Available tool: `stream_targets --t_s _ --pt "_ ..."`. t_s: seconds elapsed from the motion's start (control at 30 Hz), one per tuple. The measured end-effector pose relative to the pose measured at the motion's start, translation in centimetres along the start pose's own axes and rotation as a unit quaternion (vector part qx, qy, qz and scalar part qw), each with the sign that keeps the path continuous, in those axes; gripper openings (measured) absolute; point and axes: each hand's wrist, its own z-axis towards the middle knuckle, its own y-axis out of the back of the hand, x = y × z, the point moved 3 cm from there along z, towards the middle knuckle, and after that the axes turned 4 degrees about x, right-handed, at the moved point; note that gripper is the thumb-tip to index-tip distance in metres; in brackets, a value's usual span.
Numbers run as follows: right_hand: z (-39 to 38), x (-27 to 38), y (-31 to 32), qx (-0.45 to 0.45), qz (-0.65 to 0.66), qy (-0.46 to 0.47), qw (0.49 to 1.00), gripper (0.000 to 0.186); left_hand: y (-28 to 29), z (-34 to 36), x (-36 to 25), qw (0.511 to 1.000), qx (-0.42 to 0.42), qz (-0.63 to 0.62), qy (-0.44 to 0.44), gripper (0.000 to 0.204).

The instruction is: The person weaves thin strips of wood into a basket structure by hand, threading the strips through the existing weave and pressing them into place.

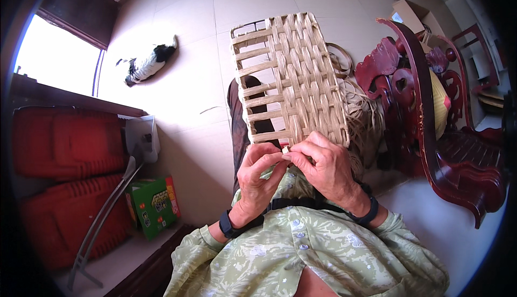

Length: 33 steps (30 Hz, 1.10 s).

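A rectangular panel (307,70) of flat tan strips rests tilted over my lap. Its right part is tightly woven, while on the left the crosswise strips run apart with gaps and a thin dark frame bar shows at the far corner. At the panel's near edge, my left hand (253,178) and my right hand (328,173) meet, both closed in a pinch. Between their fingertips sits a short pale end of a strip (286,150). Part of the near edge lies hidden behind my right hand.
Loose tan strips (363,111) lie heaped right of the panel. A carved dark-red wooden chair (425,108) stands beyond them. At left are red plastic containers (70,143), a green box (153,208) and a metal-legged object (107,211). A black-and-white animal (148,64) lies on the tiled floor.
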Motion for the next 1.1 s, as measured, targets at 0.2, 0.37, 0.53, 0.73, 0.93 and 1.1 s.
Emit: stream_targets --t_s 0.2,0.37,0.53,0.73,0.93,1.1 --pt "1.1 -0.7 0.7 0.093 0.005 -0.038 0.995 0.024 0.4 -0.2 0.9 0.998 0.018 -0.063 0.027 0.042" --pt "1.5 0.3 0.1 0.071 0.022 -0.023 0.997 0.017 1.0 -0.3 0.8 0.997 0.070 -0.042 -0.011 0.047" --pt "3.2 -0.9 0.0 0.247 0.425 -0.240 0.837 0.021 1.1 0.3 0.0 0.998 0.047 -0.038 0.007 0.031" --pt "9.1 2.8 5.0 0.243 0.492 -0.164 0.820 0.022 0.9 0.0 0.2 0.997 0.066 0.025 0.017 0.031" --pt "11.5 2.5 4.8 0.083 0.361 -0.024 0.929 0.027 0.9 -1.7 -0.3 0.998 0.043 0.036 0.018 0.026" --pt "9.6 -2.2 1.3 0.051 0.520 -0.095 0.848 0.033 1.6 -1.2 -0.6 0.995 0.046 0.078 0.040 0.024"
